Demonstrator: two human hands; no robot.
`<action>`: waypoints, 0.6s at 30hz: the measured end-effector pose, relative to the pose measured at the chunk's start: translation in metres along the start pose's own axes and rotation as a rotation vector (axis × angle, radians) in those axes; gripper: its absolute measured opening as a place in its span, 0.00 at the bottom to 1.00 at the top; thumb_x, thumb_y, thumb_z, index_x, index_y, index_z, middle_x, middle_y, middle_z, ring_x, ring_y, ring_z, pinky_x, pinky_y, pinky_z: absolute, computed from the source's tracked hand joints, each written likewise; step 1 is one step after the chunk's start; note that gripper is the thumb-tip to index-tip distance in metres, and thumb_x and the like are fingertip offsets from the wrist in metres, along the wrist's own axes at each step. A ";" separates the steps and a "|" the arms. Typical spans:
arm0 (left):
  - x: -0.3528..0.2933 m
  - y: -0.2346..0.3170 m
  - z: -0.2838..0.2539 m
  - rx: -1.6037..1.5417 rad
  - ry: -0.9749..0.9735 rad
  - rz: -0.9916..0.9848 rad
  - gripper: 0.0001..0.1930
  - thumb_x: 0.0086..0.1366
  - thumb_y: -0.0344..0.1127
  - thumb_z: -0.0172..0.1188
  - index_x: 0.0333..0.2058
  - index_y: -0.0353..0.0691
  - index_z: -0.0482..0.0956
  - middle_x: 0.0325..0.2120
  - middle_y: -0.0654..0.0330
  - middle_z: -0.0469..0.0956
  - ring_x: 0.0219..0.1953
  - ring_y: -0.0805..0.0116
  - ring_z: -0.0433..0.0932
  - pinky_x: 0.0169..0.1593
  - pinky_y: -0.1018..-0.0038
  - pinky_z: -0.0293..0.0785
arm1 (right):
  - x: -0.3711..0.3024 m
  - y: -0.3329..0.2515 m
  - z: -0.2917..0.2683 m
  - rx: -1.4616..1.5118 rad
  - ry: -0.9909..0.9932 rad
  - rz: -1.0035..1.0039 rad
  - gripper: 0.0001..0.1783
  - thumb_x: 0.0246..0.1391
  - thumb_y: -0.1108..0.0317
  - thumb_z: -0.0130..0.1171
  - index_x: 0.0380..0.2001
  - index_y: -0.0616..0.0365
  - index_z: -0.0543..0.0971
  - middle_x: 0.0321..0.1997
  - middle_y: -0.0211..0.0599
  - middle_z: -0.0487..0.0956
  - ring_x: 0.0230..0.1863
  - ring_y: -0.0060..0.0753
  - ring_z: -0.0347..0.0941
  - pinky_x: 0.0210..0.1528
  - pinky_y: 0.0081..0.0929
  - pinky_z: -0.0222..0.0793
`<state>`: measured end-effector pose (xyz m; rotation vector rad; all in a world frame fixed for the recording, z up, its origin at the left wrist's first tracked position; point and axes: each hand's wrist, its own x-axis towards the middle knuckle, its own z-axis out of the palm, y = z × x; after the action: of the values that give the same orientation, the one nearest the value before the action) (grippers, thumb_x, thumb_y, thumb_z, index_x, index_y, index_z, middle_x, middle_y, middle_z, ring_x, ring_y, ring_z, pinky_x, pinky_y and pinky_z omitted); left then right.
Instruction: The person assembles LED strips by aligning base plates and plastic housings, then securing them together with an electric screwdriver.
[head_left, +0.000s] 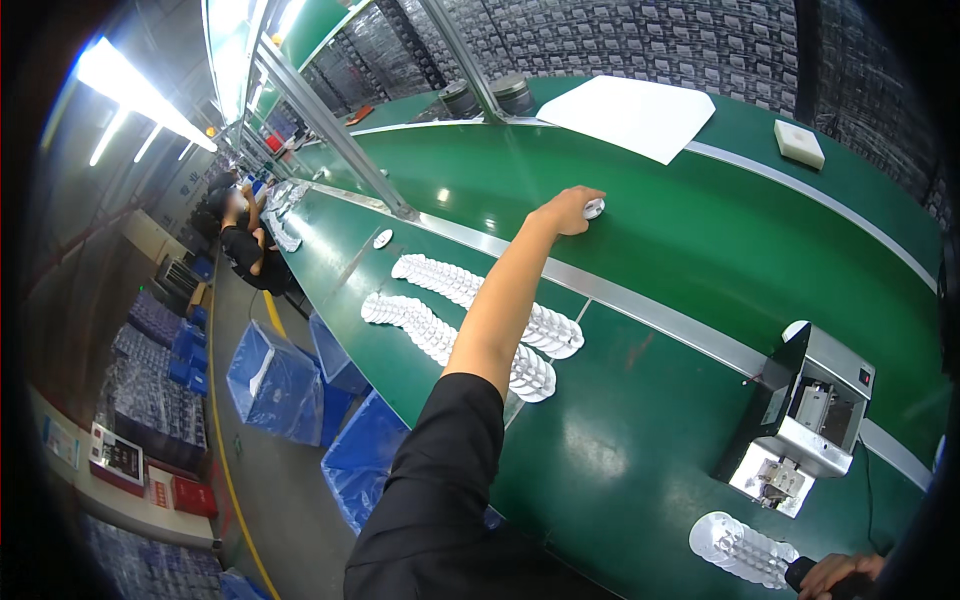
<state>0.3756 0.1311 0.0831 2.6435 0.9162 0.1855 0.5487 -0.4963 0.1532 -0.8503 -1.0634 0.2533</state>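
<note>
My left hand (566,212) closed fingertips on a light, thin, probably slippery white disc (594,208), upper centre, held by its rim.

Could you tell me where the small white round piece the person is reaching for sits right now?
The small white round piece lies on the green conveyor belt under the left hand, just beyond the metal rail.

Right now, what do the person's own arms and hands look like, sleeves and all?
The left hand is bare, with no glove; the forearm is bare up to a black sleeve that ends near the elbow. The right hand shows only at the lower edge, also bare, with a black cuff at the wrist. No rings or watch are visible.
</note>
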 end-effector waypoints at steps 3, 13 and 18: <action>-0.006 0.020 -0.006 0.101 -0.033 -0.007 0.33 0.44 0.23 0.62 0.53 0.48 0.74 0.57 0.53 0.68 0.55 0.49 0.70 0.58 0.65 0.70 | 0.001 0.000 0.001 -0.019 -0.014 0.020 0.28 0.51 0.78 0.57 0.55 0.62 0.61 0.23 0.42 0.69 0.18 0.33 0.63 0.19 0.30 0.60; -0.051 0.087 -0.023 0.075 0.132 0.324 0.29 0.37 0.41 0.74 0.42 0.39 0.80 0.38 0.51 0.76 0.44 0.52 0.75 0.50 0.65 0.73 | -0.004 -0.008 -0.002 0.019 -0.099 0.094 0.28 0.49 0.80 0.54 0.55 0.61 0.61 0.25 0.42 0.70 0.19 0.34 0.63 0.22 0.32 0.62; -0.136 0.200 -0.031 -0.133 0.185 0.611 0.30 0.43 0.38 0.73 0.48 0.39 0.77 0.43 0.53 0.73 0.46 0.54 0.75 0.50 0.66 0.73 | -0.019 -0.008 0.006 -0.204 0.177 0.055 0.30 0.45 0.64 0.67 0.43 0.60 0.59 0.17 0.28 0.66 0.13 0.20 0.60 0.17 0.17 0.60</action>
<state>0.3772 -0.0917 0.1809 2.7269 0.1059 0.6183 0.5326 -0.5096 0.1474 -1.0662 -0.9113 0.1138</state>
